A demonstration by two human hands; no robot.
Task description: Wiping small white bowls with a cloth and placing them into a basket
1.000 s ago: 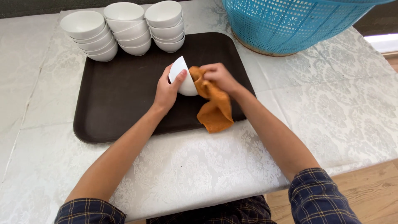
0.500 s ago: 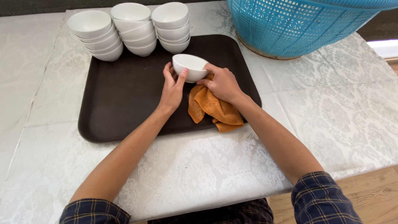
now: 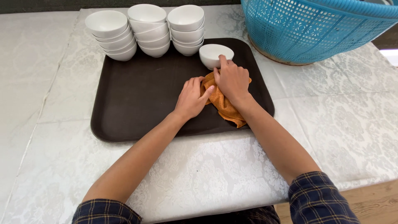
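Right hand (image 3: 232, 81) is pressing the crumpled orange cloth (image 3: 226, 105) onto the dark brown tray (image 3: 137, 95), fingertip touching the small white ceramic bowl (image 3: 213, 54) just beyond. Left hand (image 3: 190, 99) is lying loosely curled, thumb on the cloth edge. Bowl probably light, slick, breakable: grip at the rim. Cloth soft, bunches anywhere.

Blue basket (image 3: 315, 29) cut off top and right; orange cloth (image 3: 224, 105) partly under right hand (image 3: 232, 81).
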